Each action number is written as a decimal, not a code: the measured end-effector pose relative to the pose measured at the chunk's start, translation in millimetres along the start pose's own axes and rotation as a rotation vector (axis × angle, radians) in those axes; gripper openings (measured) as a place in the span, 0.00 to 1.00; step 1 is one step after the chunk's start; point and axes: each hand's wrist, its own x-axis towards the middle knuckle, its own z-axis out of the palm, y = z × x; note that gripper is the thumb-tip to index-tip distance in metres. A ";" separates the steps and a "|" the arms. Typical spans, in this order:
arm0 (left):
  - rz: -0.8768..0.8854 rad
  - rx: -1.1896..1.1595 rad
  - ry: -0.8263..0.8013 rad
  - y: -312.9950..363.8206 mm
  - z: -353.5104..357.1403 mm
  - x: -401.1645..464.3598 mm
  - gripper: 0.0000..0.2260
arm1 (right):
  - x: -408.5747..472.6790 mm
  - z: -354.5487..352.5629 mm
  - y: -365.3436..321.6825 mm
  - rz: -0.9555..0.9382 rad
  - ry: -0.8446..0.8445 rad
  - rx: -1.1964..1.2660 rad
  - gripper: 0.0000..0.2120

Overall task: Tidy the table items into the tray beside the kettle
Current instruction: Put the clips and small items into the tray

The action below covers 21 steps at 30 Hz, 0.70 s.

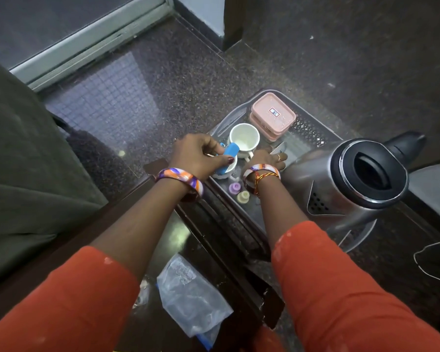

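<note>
A dark mesh-sided tray (313,128) sits left of a steel kettle (341,184). Inside it are two stacked pink lidded boxes (273,115), a white cup (245,139), a second white cup (226,171) partly under my hand, and two small spools, one purple (235,188) and one pale yellow (243,196). My left hand (201,156) grips a blue object (229,154) over the nearer cup. My right hand (267,158) rests low in the tray next to the kettle, fingers on a shiny metal piece (278,148); its grip is unclear.
A clear plastic bag (188,298) lies on the dark glossy table near me. A white cord (427,260) loops at the right. A grey-green cushion (28,174) fills the left. Speckled dark floor lies beyond the tray.
</note>
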 end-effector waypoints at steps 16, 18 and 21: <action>0.070 0.290 0.017 15.0 6.5 -7.8 0.09 | -9.8 7.4 17.5 -0.124 0.146 -0.163 0.18; 0.086 0.325 0.000 17.8 9.2 -8.1 0.10 | -9.5 5.0 21.8 -0.140 0.135 -0.202 0.17; 0.124 0.356 0.010 18.9 15.3 -6.5 0.10 | -8.4 0.0 23.8 -0.141 0.149 -0.235 0.16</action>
